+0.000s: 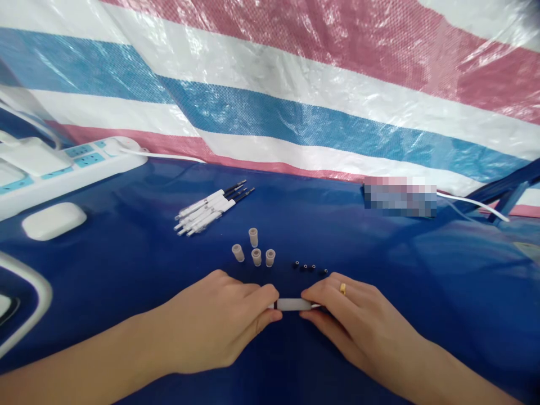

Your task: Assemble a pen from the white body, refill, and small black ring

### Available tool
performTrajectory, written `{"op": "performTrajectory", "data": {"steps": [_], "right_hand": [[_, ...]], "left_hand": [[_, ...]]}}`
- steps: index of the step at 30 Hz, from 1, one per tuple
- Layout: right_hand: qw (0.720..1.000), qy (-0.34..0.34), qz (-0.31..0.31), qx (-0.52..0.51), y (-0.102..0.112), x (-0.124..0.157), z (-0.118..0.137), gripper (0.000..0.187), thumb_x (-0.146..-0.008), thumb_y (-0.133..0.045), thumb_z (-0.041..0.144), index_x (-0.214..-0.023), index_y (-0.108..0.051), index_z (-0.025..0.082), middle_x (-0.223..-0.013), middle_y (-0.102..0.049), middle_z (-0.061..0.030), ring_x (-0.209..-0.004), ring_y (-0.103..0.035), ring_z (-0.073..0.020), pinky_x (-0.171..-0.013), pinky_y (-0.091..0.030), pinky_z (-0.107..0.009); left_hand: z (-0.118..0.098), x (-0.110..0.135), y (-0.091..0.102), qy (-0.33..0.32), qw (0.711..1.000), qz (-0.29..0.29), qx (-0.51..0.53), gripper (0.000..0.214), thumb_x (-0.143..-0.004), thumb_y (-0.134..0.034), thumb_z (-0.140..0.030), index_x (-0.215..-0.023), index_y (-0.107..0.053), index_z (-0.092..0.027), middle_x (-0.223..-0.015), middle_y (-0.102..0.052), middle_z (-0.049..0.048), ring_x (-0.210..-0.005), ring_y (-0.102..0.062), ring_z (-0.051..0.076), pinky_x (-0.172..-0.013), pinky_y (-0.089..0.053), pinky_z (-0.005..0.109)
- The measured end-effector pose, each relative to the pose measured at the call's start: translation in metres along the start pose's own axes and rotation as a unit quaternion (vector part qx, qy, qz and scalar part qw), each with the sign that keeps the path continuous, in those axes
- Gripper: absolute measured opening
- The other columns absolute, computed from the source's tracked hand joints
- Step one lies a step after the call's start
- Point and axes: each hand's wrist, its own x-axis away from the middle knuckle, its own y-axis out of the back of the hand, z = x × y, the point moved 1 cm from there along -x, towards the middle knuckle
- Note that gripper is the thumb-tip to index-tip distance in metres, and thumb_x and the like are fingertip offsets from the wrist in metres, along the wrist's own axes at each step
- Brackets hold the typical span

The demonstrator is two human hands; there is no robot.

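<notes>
Between my two hands I hold a pen (293, 304) level, its pale grey-white barrel showing in the gap with a dark ring near the left end. My left hand (215, 318) pinches the left end between thumb and fingers. At the right end, my right hand (350, 315), with a gold ring on one finger, pinches too; a thin dark piece shows behind its fingertips. Just beyond the hands stand several short whitish hollow pen parts (256, 257). Several tiny black ring-like pieces (313, 268) lie near my right hand. Farther back is a bundle of white pen parts (205, 212) with dark tips.
A white power strip (97, 171) with plugs runs along the left, near a white rounded case (54, 220). A white-rimmed object (36, 278) is at the left edge. Behind the blue tabletop (147, 247) hangs a striped plastic sheet (270, 118). A pixelated item (400, 197) lies back right.
</notes>
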Motion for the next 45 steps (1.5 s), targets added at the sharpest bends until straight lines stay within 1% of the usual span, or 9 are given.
{"op": "performTrajectory", "data": {"steps": [4,8,12,20,25,32,36,41,45], "right_hand": [[0.999,-0.017,0.030,0.018,0.0011,-0.0005,0.0011,0.032,-0.103,-0.035,0.042,-0.099,-0.056,0.018,-0.079,-0.064,-0.0019,-0.068,-0.060,-0.0186,-0.062,-0.047,-0.033],[0.998,-0.007,0.059,0.037,-0.0014,-0.0023,0.0017,0.035,-0.106,-0.025,0.028,-0.093,-0.055,0.017,-0.070,-0.058,-0.0003,-0.058,-0.055,-0.0170,-0.056,-0.042,-0.032],[0.998,0.010,0.043,0.045,-0.0024,-0.0032,0.0022,0.030,-0.105,-0.030,0.026,-0.091,-0.054,0.016,-0.073,-0.059,-0.0011,-0.060,-0.055,-0.0171,-0.057,-0.042,-0.031],[1.000,0.002,0.028,-0.005,-0.0033,0.0006,-0.0001,0.020,-0.103,-0.037,0.025,-0.106,-0.054,0.014,-0.085,-0.065,-0.0055,-0.069,-0.062,-0.0183,-0.059,-0.048,-0.031],[1.000,0.014,0.023,-0.009,-0.0019,0.0005,-0.0020,0.016,-0.102,-0.040,0.025,-0.107,-0.054,0.016,-0.083,-0.067,-0.0038,-0.068,-0.062,-0.0182,-0.061,-0.049,-0.031],[1.000,0.015,0.006,0.001,0.0010,0.0008,-0.0019,0.019,-0.103,-0.038,0.032,-0.108,-0.052,0.019,-0.090,-0.070,-0.0037,-0.076,-0.066,-0.0183,-0.062,-0.049,-0.030],[0.999,0.029,0.007,0.018,0.0006,0.0001,-0.0015,0.021,-0.104,-0.035,0.032,-0.103,-0.052,0.019,-0.087,-0.069,-0.0035,-0.070,-0.065,-0.0177,-0.061,-0.048,-0.030],[0.999,-0.020,0.042,-0.003,-0.0004,-0.0003,-0.0024,0.023,-0.103,-0.036,0.037,-0.097,-0.050,0.020,-0.076,-0.064,-0.0001,-0.062,-0.060,-0.0155,-0.057,-0.046,-0.028],[0.997,-0.054,0.030,-0.048,0.0022,-0.0017,-0.0006,0.025,-0.102,-0.041,0.037,-0.084,-0.046,0.021,-0.069,-0.057,0.0034,-0.056,-0.053,-0.0116,-0.051,-0.039,-0.024]], "left_hand": [[-0.0013,0.0010,0.0014,0.006,1.000,-0.011,0.002,0.022,-0.101,-0.029,-0.025,-0.084,-0.043,-0.022,-0.068,-0.060,-0.0048,-0.054,-0.061,0.016,-0.045,-0.025,0.030],[-0.0023,0.0022,0.0004,-0.001,1.000,-0.005,-0.019,0.021,-0.101,-0.030,-0.026,-0.084,-0.043,-0.022,-0.067,-0.059,-0.0048,-0.054,-0.061,0.017,-0.045,-0.024,0.030],[-0.0012,0.0017,-0.0007,0.002,1.000,0.005,-0.024,0.022,-0.102,-0.029,-0.026,-0.084,-0.042,-0.022,-0.068,-0.059,-0.0049,-0.053,-0.060,0.018,-0.045,-0.024,0.031],[0.0001,0.0022,-0.0022,0.004,1.000,0.017,-0.022,0.022,-0.102,-0.029,-0.026,-0.085,-0.042,-0.022,-0.068,-0.059,-0.0048,-0.054,-0.060,0.018,-0.045,-0.026,0.031],[-0.0001,0.0019,-0.0023,0.005,1.000,0.014,-0.020,0.022,-0.102,-0.029,-0.026,-0.085,-0.042,-0.022,-0.068,-0.059,-0.0050,-0.054,-0.060,0.017,-0.045,-0.026,0.031],[-0.0007,0.0024,-0.0002,-0.003,1.000,-0.007,-0.016,0.021,-0.101,-0.031,-0.026,-0.086,-0.044,-0.022,-0.069,-0.061,-0.0049,-0.055,-0.062,0.017,-0.045,-0.028,0.031],[-0.0012,0.0023,-0.0001,-0.009,1.000,-0.012,-0.012,0.020,-0.101,-0.031,-0.025,-0.087,-0.045,-0.022,-0.069,-0.061,-0.0052,-0.055,-0.062,0.016,-0.046,-0.029,0.031],[-0.0020,0.0007,0.0031,-0.010,1.000,-0.018,-0.009,0.020,-0.100,-0.033,-0.026,-0.085,-0.045,-0.021,-0.068,-0.061,-0.0051,-0.054,-0.062,0.015,-0.046,-0.029,0.030],[-0.0024,0.0003,0.0044,-0.010,1.000,-0.022,0.008,0.017,-0.098,-0.035,-0.025,-0.084,-0.045,-0.021,-0.068,-0.060,-0.0055,-0.054,-0.062,0.015,-0.046,-0.030,0.029]]}}
